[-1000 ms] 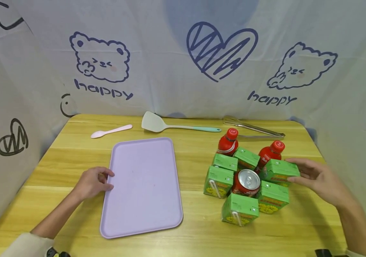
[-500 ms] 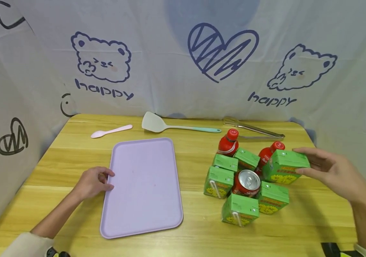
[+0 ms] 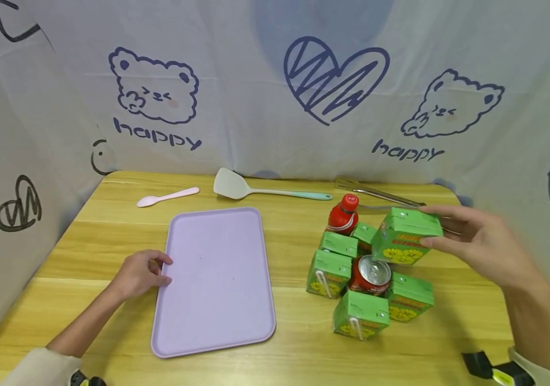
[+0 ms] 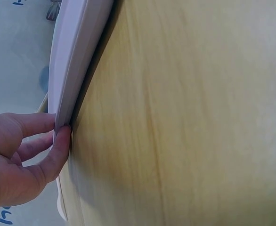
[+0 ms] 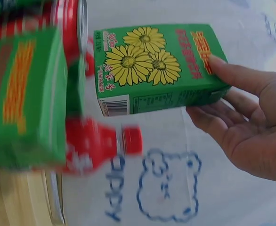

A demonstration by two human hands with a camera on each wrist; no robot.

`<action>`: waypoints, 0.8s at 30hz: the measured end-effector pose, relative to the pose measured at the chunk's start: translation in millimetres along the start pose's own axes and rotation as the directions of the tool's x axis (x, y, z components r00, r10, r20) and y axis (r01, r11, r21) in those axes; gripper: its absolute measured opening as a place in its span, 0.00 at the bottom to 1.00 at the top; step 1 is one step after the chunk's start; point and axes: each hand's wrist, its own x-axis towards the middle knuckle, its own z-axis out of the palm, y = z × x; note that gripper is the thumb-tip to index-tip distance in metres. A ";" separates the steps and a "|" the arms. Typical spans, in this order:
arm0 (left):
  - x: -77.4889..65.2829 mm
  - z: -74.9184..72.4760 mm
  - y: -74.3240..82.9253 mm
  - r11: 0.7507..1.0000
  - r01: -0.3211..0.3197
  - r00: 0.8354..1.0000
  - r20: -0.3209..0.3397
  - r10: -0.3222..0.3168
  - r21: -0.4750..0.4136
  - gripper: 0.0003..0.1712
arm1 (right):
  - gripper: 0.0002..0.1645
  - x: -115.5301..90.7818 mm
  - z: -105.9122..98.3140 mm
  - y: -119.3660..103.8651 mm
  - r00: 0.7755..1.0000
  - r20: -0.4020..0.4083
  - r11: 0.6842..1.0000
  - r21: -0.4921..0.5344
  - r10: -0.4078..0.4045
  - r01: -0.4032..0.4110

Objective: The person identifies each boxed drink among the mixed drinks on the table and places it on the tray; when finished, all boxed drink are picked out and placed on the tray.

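While the left hand (image 3: 140, 274) pinches the left rim of a purple tray (image 3: 214, 284), near green cartons (image 3: 361, 313) stand on the table (image 3: 299, 343) to its right, grouped around a red can (image 3: 373, 271); tray looks light and stiff, rim is the place to hold; right hand (image 3: 482, 244) grips one carton (image 3: 402, 238) by its right end, thumb on the flower face; that carton is up off the table, over the far side of the can; probably modest weight, smooth card walls, likely to dent if squeezed; better taken across the broad faces, mid-length; red bottle (image 3: 343, 214) beyond, far left of the group; farther still, pink spoon (image 3: 169, 197), spatula (image 3: 272, 191), metal tongs (image 3: 382, 194).
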 end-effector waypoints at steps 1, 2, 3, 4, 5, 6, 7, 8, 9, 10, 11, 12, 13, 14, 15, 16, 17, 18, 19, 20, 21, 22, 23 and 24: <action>-0.1 -0.3 0.4 1.000 0.000 1.000 0.001 0.000 -0.001 0.21 | 0.27 1.4 3.7 -4.0 1.000 0.002 1.000 0.020 -0.002 0.002; -0.2 -0.5 0.7 1.000 0.000 1.000 0.001 0.000 -0.001 0.21 | 0.27 3.1 7.5 -8.0 1.000 0.008 0.999 0.046 -0.005 0.004; -0.3 -0.7 1.0 1.000 0.001 1.000 0.001 -0.001 -0.001 0.21 | 0.27 4.7 11.3 -12.4 1.000 0.010 0.998 0.068 -0.003 0.002; -0.3 -0.7 1.3 1.000 0.002 1.000 0.002 -0.002 -0.002 0.21 | 0.27 6.3 15.0 -16.3 1.000 0.016 0.996 0.092 -0.012 0.011; -0.3 -0.7 1.5 1.000 0.003 1.000 0.003 -0.002 -0.003 0.21 | 0.27 7.9 18.3 -20.1 0.999 0.025 0.994 0.110 -0.023 0.020; -0.3 -0.7 1.8 1.000 0.003 1.000 0.004 -0.003 -0.003 0.21 | 0.27 9.5 21.7 -23.8 0.999 0.033 0.992 0.124 -0.031 0.026; -0.2 -0.7 2.1 1.000 0.004 1.000 0.005 -0.004 -0.004 0.21 | 0.27 11.1 25.2 -27.4 0.998 0.043 0.989 0.142 -0.039 0.032; -0.1 -0.6 2.3 1.000 0.005 1.000 0.005 -0.005 -0.004 0.21 | 0.27 12.7 28.4 -31.1 0.998 0.055 0.988 0.153 -0.042 0.033; 0.1 -0.5 2.5 1.000 0.005 1.000 0.006 -0.005 -0.005 0.21 | 0.28 14.3 31.7 -34.8 0.997 0.066 0.986 0.164 -0.041 0.030; 0.3 -0.4 2.8 1.000 0.006 1.000 0.006 -0.006 -0.005 0.21 | 0.28 16.1 35.0 -38.5 0.996 0.080 0.984 0.175 -0.035 0.021; 0.5 -0.5 3.0 1.000 0.005 1.000 0.006 -0.005 -0.004 0.21 | 0.28 17.9 38.4 -42.6 0.996 0.091 0.983 0.183 -0.019 0.002; 0.6 -0.5 3.2 1.000 0.004 1.000 0.007 -0.004 -0.003 0.21 | 0.29 20.2 42.1 -46.6 0.995 0.103 0.982 0.187 -0.002 -0.017; 0.8 -0.5 3.3 1.000 0.004 1.000 0.006 -0.004 -0.003 0.21 | 0.29 22.7 46.0 -50.7 0.993 0.115 0.981 0.191 0.016 -0.038; 0.9 -0.6 3.4 1.000 0.005 1.000 0.006 -0.005 -0.002 0.21 | 0.29 25.4 50.0 -54.7 0.991 0.126 0.980 0.190 0.034 -0.058; 0.9 -0.8 3.5 1.000 0.005 1.000 0.005 -0.005 -0.002 0.21 | 0.30 28.6 54.4 -58.5 0.990 0.136 0.977 0.199 0.044 -0.071; 0.9 -0.9 3.3 1.000 0.005 1.000 0.005 -0.005 0.000 0.21 | 0.30 32.2 58.9 -62.0 0.988 0.147 0.974 0.213 0.050 -0.080; 0.9 -0.9 3.0 1.000 0.006 1.000 0.004 -0.006 0.001 0.21 | 0.30 35.7 63.7 -65.4 0.986 0.156 0.970 0.227 0.055 -0.090; 0.8 -0.9 2.7 1.000 0.007 1.000 0.003 -0.007 0.002 0.21 | 0.29 39.2 68.6 -69.0 0.985 0.164 0.967 0.235 0.059 -0.097; 0.8 -0.9 2.3 1.000 0.008 1.000 0.002 -0.008 0.003 0.21 | 0.29 42.8 73.6 -72.1 0.983 0.172 0.963 0.251 0.058 -0.101; 0.8 -0.9 1.8 1.000 0.009 1.000 0.003 -0.009 0.003 0.21 | 0.29 46.4 78.6 -74.9 0.982 0.179 0.958 0.267 0.057 -0.104; 0.8 -0.7 1.2 1.000 0.009 1.000 0.002 -0.009 0.004 0.21 | 0.29 50.1 83.8 -78.0 0.981 0.187 0.951 0.288 0.056 -0.109; 0.9 -0.6 0.8 1.000 0.009 1.000 0.002 -0.009 0.006 0.21 | 0.28 53.5 88.8 -81.0 0.979 0.194 0.948 0.299 0.055 -0.113; 0.9 -0.4 0.4 1.000 0.008 1.000 0.002 -0.008 0.006 0.21 | 0.28 57.0 93.8 -84.2 0.979 0.197 0.945 0.307 0.052 -0.112; 1.1 -0.2 0.1 1.000 0.008 1.000 0.001 -0.008 0.005 0.21 | 0.28 60.5 98.7 -87.3 0.979 0.200 0.942 0.317 0.045 -0.108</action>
